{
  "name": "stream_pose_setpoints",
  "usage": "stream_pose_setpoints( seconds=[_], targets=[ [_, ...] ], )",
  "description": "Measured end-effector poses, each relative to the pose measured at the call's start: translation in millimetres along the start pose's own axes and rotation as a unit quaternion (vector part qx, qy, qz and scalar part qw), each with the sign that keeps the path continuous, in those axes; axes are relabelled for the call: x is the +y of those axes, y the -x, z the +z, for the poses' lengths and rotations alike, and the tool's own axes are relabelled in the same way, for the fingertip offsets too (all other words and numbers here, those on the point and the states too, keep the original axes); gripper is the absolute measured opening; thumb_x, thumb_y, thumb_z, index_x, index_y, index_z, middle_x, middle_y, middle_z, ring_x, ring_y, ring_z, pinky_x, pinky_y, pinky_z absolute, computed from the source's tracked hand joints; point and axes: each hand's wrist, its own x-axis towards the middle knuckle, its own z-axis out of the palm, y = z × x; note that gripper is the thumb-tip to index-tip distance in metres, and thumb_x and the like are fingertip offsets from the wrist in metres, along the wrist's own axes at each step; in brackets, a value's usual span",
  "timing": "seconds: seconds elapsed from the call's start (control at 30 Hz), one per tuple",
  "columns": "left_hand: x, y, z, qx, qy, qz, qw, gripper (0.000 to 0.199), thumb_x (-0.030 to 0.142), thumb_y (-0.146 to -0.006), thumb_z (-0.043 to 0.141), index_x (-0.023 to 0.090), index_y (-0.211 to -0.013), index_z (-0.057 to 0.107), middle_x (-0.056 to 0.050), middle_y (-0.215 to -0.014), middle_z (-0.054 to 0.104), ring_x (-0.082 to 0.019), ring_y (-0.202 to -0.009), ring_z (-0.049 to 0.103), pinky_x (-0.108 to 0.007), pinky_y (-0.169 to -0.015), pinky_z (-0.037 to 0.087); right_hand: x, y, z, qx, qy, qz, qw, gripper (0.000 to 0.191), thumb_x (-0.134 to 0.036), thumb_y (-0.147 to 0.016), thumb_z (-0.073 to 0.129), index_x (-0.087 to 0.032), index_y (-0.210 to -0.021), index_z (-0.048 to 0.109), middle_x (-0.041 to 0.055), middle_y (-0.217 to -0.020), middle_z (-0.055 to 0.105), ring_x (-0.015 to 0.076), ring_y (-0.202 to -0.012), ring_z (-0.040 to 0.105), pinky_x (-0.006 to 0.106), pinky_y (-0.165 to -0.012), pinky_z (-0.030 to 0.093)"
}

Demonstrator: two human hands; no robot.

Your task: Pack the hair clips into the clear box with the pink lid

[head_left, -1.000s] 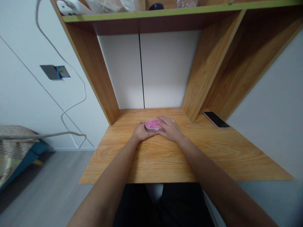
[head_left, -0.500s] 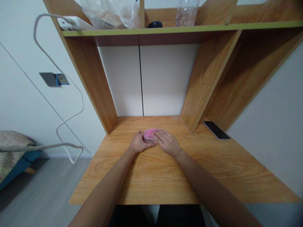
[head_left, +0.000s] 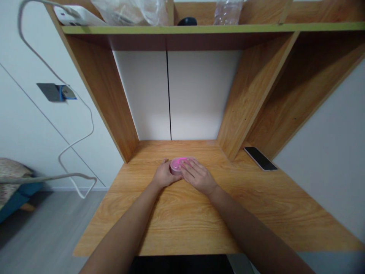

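Note:
A small rounded pink plastic box (head_left: 176,164) with a see-through rim rests on the wooden desk, toward the back middle. My left hand (head_left: 165,174) is wrapped round its left side, thumb behind and fingers along the near side. Across the right part of its top lies my right hand (head_left: 199,177), palm down with the fingers stretched out. That hand covers much of the top, so what is under the fingers is hidden.
A phone (head_left: 260,158) lies at the right near an upright panel (head_left: 242,110). Overhead, a shelf (head_left: 188,29) holds a power strip (head_left: 78,16), plastic bags (head_left: 131,11), a dark round object (head_left: 187,21) and a clear bottle (head_left: 227,12). A white cable (head_left: 90,118) hangs at left.
The view has shifted slightly. Both hands stay at the pink box, and the right fingers still lie on its top. Little else differs.

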Motion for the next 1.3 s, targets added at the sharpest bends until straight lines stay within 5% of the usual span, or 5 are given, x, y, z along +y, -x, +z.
stream_pose_setpoints(
  seconds=[0.4, 0.67, 0.87, 1.07, 1.3],
  targets=[
    [2.0, -1.0, -0.6, -0.017, 0.012, 0.027, 0.999, 0.042, 0.03, -0.076, 0.074, 0.027, -0.117, 0.07, -0.005, -0.111, 0.077, -0.029, -0.104, 0.071, -0.057, -0.127, 0.016, -42.8, -27.7, 31.0, 0.007, 0.124, 0.132, 0.983, 0.042, -0.009, -0.093, 0.053, -0.013, -0.135, 0.058, 0.0233, -0.127, 0.068, 0.04, -0.122, 0.062, 0.063, -0.103, 0.049],
    [4.7, -0.2, -0.8, -0.01, 0.015, 0.019, 1.0, 0.051, 0.04, -0.072, 0.08, 0.026, -0.119, 0.069, -0.005, -0.114, 0.076, -0.028, -0.104, 0.072, -0.055, -0.127, 0.019, -30.1, -20.6, 11.1, -0.039, 0.083, 0.075, 0.993, 0.042, -0.01, -0.094, 0.052, -0.006, -0.136, 0.058, 0.0243, -0.136, 0.063, 0.0369, -0.128, 0.059, 0.055, -0.112, 0.045],
    [4.9, -0.9, -1.5, -0.021, 0.017, -0.008, 1.0, 0.061, 0.051, -0.067, 0.085, 0.024, -0.119, 0.069, -0.006, -0.113, 0.077, -0.028, -0.107, 0.071, -0.051, -0.128, 0.016, -7.4, -9.4, -1.5, -0.007, 0.003, 0.011, 1.0, 0.047, -0.011, -0.091, 0.053, -0.011, -0.137, 0.059, 0.0169, -0.136, 0.065, 0.031, -0.13, 0.058, 0.052, -0.115, 0.044],
    [6.6, -0.6, -4.2, -0.04, 0.021, -0.031, 0.999, 0.074, 0.054, -0.061, 0.088, 0.024, -0.125, 0.067, -0.007, -0.119, 0.075, -0.031, -0.113, 0.069, -0.051, -0.127, 0.016, 14.4, -4.9, -9.8, 0.097, -0.135, 0.032, 0.986, 0.052, -0.011, -0.087, 0.059, -0.026, -0.137, 0.059, 0.0084, -0.132, 0.068, 0.025, -0.124, 0.062, 0.049, -0.109, 0.051],
    [8.8, 0.4, -7.3, -0.051, 0.028, -0.052, 0.997, 0.071, 0.051, -0.059, 0.091, 0.021, -0.119, 0.07, -0.01, -0.12, 0.074, -0.034, -0.12, 0.064, -0.053, -0.126, 0.019, 17.9, 0.4, -7.0, 0.23, -0.17, 0.23, 0.93, 0.019, -0.021, -0.088, 0.07, -0.027, -0.104, 0.077, 0.0079, -0.105, 0.069, 0.0243, -0.1, 0.066, 0.042, -0.088, 0.058]
  ],
)
